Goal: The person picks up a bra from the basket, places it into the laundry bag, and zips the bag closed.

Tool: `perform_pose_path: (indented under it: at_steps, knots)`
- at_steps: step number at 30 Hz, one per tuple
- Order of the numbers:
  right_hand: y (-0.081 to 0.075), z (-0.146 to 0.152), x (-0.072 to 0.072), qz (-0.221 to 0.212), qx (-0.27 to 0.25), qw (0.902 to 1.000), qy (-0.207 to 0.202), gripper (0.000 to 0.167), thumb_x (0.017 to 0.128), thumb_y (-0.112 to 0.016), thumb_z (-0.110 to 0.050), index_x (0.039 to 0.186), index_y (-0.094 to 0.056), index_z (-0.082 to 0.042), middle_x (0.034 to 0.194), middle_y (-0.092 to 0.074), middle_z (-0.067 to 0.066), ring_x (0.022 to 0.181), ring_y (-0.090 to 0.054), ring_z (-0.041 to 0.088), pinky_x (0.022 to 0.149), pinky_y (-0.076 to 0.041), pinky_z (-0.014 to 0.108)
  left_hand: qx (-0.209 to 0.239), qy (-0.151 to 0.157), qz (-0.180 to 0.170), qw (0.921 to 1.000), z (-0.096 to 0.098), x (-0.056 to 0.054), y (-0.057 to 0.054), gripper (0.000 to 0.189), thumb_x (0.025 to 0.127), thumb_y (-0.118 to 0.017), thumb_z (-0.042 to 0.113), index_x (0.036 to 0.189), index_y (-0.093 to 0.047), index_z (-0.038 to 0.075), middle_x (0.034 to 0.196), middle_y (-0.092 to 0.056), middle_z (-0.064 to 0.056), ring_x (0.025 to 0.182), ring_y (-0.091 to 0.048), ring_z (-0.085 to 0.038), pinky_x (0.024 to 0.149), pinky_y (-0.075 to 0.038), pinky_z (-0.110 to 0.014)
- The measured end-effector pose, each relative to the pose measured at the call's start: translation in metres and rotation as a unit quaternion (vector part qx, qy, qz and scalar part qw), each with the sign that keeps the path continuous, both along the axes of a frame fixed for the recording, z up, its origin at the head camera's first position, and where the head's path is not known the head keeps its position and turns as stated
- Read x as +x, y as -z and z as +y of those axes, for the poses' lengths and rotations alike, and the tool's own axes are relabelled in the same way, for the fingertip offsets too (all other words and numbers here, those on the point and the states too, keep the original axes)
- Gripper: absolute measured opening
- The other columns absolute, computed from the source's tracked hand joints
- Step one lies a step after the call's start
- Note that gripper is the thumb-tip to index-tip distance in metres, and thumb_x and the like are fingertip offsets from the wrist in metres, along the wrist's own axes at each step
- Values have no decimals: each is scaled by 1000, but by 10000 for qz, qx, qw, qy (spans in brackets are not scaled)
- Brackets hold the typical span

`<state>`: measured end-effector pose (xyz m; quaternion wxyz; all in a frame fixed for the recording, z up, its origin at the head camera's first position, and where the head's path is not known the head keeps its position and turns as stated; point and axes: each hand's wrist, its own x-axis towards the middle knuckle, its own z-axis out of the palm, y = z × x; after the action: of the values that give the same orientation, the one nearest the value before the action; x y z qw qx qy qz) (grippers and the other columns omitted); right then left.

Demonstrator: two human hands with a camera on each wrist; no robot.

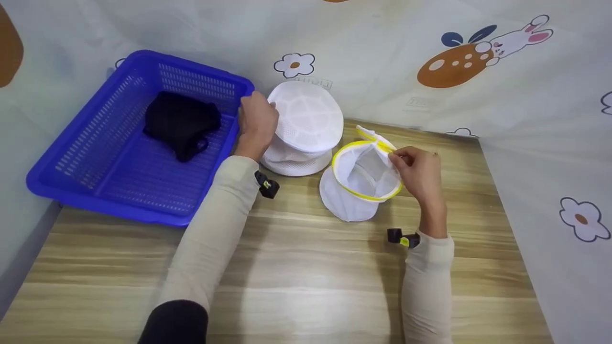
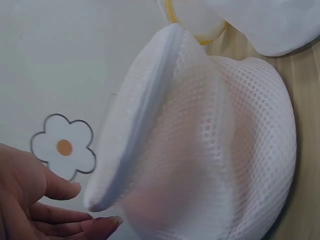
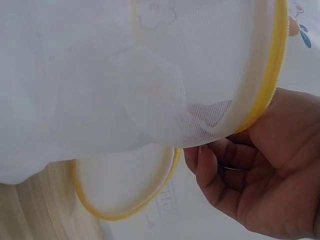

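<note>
A white mesh laundry bag with yellow zip trim (image 1: 366, 195) stands with its round mouth unzipped, its lid folded back at the far side. My right hand (image 1: 420, 174) grips this bag by the rim; in the right wrist view the fingers curl under the yellow zip. My left hand (image 1: 258, 122) is between the blue basket and a second, coarser white mesh laundry bag (image 1: 308, 114). In the left wrist view its thumb and fingertips are spread apart right at the edge of that bag (image 2: 205, 135), with nothing between them. The second bag's top tilts over its base.
A blue plastic basket (image 1: 143, 217) with slotted sides stands at the left, holding a bundled black cloth item (image 1: 179, 122). Behind the wooden table (image 1: 306, 291) hangs a pale printed sheet (image 1: 382, 57), which also runs along the right side.
</note>
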<state>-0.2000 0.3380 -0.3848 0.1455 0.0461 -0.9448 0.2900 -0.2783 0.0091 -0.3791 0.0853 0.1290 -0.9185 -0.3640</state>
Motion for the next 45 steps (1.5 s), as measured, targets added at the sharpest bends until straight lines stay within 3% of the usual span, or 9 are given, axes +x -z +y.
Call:
perform_pose_path:
  at_steps: [5, 11, 20, 25, 28, 34, 37, 40, 45]
  knots:
    - [3, -8, 6, 124, -315, 9994, -12, 18, 88, -70, -18, 90, -73, -1, 74, -65, 9, 63, -54, 17, 53, -41, 18, -106, -18, -146, 9998, -19, 4, -17, 31, 94, -54, 21, 108, -67, -4, 107, -66, -21, 99, -63, -35, 82, -50, -45]
    - [2, -15, 9, 359, -462, 9982, -94, 16, 87, -71, -18, 87, -73, -2, 71, -66, 8, 62, -55, 16, 53, -40, 17, 62, -491, -578, 9971, -83, 6, -26, 31, 95, -50, 19, 112, -63, -3, 108, -65, -19, 97, -64, -34, 80, -52, -43]
    - [-2, -18, 4, 545, -614, 9964, -204, 17, 86, -72, -21, 86, -74, -4, 70, -67, 5, 63, -58, 13, 54, -42, 18, -585, -1183, -1280, 9830, -173, 14, -12, 46, 93, -39, 16, 128, -51, -11, 128, -52, -30, 117, -49, -46, 94, -41, -53]
    - [-1, -20, 3, 563, -527, 9965, -331, 13, 86, -72, -18, 85, -74, -4, 71, -67, 5, 63, -58, 12, 54, -42, 16, 419, -1571, -1354, 9774, -186, 28, 3, 50, 94, -40, 22, 130, -50, -10, 133, -49, -26, 124, -44, -41, 103, -34, -47]
    - [1, -20, 2, 539, -475, 9968, -353, 13, 86, -72, -18, 86, -74, -5, 72, -67, 5, 63, -58, 13, 54, -42, 15, 1513, -1726, -1808, 9564, -190, 36, 10, 61, 96, -44, 36, 141, -40, -5, 137, -48, -20, 119, -50, -30, 102, -37, -37]
    - [3, -20, 2, 508, -431, 9971, -362, 13, 86, -72, -16, 86, -74, -3, 72, -67, 6, 64, -58, 14, 56, -43, 16, 3157, -2024, -2219, 9001, -193, 39, 22, 84, 89, -56, 49, 150, -21, 2, 88, -59, -1, 54, -52, -7, 67, -47, -25]
    - [4, -19, 3, 516, -379, 9973, -350, 13, 86, -72, -16, 86, -74, -3, 72, -67, 6, 64, -58, 14, 56, -43, 16, 4045, -2081, -2219, 8625, -187, 33, 23, 89, 87, -60, 46, 153, -11, 11, 129, -53, -3, 96, -61, -15, 86, -49, -32]
    - [4, -20, 3, 495, -377, 9974, -374, 13, 86, -72, -16, 86, -74, -3, 72, -66, 7, 64, -57, 14, 56, -42, 16, 4550, -2101, -2236, 8360, -179, 26, 24, 93, 86, -63, 44, 154, -5, 18, 156, -19, 1, 136, -27, -18, 104, -33, -44]
    - [2, -22, 3, 525, -423, 9966, -471, 14, 86, -72, -16, 86, -73, -2, 71, -66, 7, 63, -56, 14, 56, -42, 16, 4853, -2023, -2207, 8215, -173, 20, 25, 110, 84, -67, 42, 150, 18, 22, 159, 1, 5, 142, -6, -18, 110, -18, -46]
